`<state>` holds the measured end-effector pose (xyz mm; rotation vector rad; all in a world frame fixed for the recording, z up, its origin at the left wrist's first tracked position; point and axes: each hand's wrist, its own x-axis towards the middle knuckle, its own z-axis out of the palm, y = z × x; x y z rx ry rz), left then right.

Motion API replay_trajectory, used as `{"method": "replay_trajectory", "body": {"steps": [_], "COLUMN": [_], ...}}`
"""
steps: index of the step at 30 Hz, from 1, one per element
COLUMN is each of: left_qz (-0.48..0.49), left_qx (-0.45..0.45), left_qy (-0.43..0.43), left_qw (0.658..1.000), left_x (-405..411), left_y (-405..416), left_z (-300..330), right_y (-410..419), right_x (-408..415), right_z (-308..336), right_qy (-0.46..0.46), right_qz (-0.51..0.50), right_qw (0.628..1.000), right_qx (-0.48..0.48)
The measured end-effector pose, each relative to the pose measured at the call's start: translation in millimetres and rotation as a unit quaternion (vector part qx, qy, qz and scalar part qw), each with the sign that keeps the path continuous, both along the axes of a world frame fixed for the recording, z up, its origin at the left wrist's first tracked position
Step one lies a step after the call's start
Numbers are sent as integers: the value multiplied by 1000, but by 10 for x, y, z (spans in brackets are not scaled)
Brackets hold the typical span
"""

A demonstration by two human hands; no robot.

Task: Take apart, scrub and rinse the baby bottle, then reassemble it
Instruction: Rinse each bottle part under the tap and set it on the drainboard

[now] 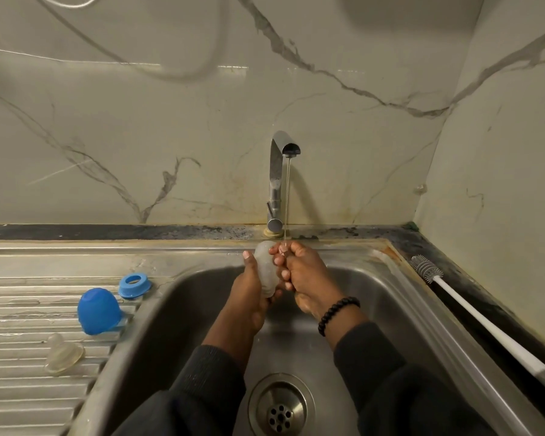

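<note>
Over the sink, my left hand (249, 294) grips the clear bottle body (266, 265), its base pointing away from me. My right hand (299, 272) presses against the bottle's right side, fingers curled on it under a thin stream from the tap (280, 171). On the ribbed drainboard to the left lie the blue cap (99, 310), the blue screw ring (134, 285) and the clear teat (64, 354). The bottle brush (472, 309) lies along the right counter edge.
The steel sink basin (183, 309) has a drain (280, 407) near the front. A marble-patterned wall stands behind and on the right. The drainboard (19, 388) slopes on the left.
</note>
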<state>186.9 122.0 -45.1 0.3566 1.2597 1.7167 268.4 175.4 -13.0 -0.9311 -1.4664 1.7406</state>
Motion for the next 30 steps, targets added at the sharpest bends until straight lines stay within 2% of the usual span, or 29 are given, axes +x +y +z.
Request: {"method": "replay_trajectory", "body": {"steps": [4, 8, 12, 16, 19, 21, 23, 26, 30], "left_qz": [-18, -37, -54, -39, -54, -75, -43, 19, 17], "left_qx": [15, 39, 36, 13, 36, 20, 11, 25, 40], "left_qy": [-7, -12, -22, 92, 136, 171, 139, -10, -46], "left_qw": [1000, 998, 998, 995, 989, 982, 989, 999, 998], "left_x": [22, 29, 3, -26, -98, -139, -155, -176, -122], "left_y": [8, 17, 9, 5, -18, -20, -17, -28, 1], "left_z": [24, 49, 68, 3, -19, -45, -75, -86, -58], "right_y": [-24, 56, 108, 124, 142, 164, 198, 227, 225], "right_x": [21, 15, -26, -31, 14, 39, 71, 126, 179], "right_z": [24, -23, -100, -200, -212, -210, -217, -230, -265], "right_qy": [-66, -34, -43, -60, -16, 4, 16, 12, -3], "right_qz": [-14, -87, -96, -57, -50, -51, -70, -89, -49], "right_qw": [997, 993, 991, 995, 998, 997, 995, 993, 990], "right_qx": [40, 75, 81, 61, 47, 58, 70, 75, 130]}}
